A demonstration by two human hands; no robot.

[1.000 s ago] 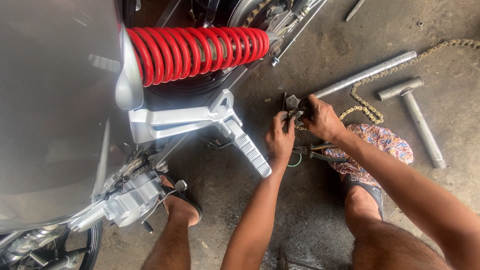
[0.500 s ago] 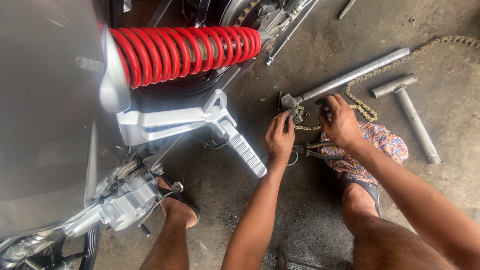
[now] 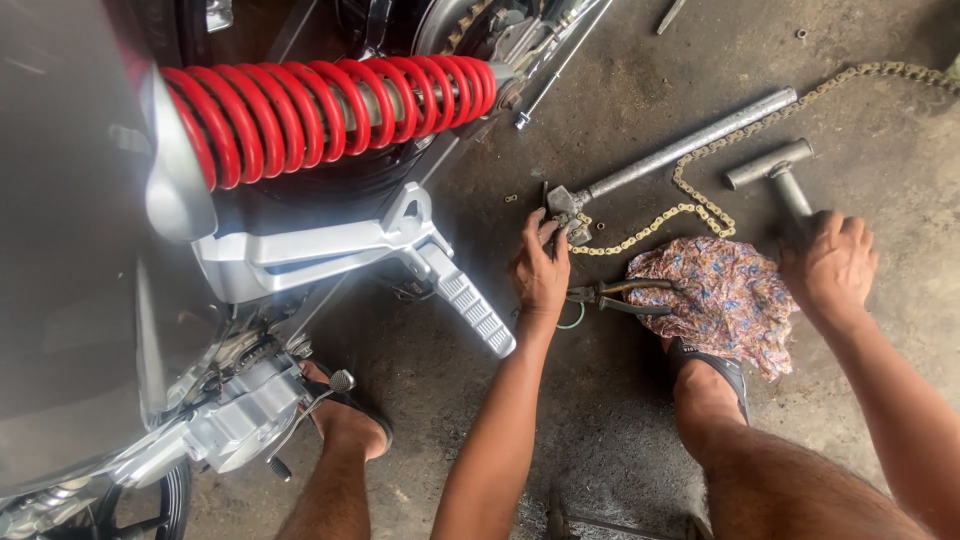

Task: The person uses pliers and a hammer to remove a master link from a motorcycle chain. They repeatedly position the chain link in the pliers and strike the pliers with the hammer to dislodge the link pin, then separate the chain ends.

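- While the left hand [image 3: 540, 272] presses half-curled fingers on the small grey metal chain tool [image 3: 566, 206], it grips nothing fully.
- The right hand [image 3: 830, 268] closes around the one grey steel hammer [image 3: 775, 172].
- One brass-coloured drive chain [image 3: 700, 200] lies on the floor.

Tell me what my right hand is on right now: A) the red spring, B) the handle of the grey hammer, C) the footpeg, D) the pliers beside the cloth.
B: the right hand grips the handle of the grey hammer, whose head lies beyond the fingers.

Chain [image 3: 700, 195] btwn pipe [image 3: 690, 150] & cloth [image 3: 720, 295]
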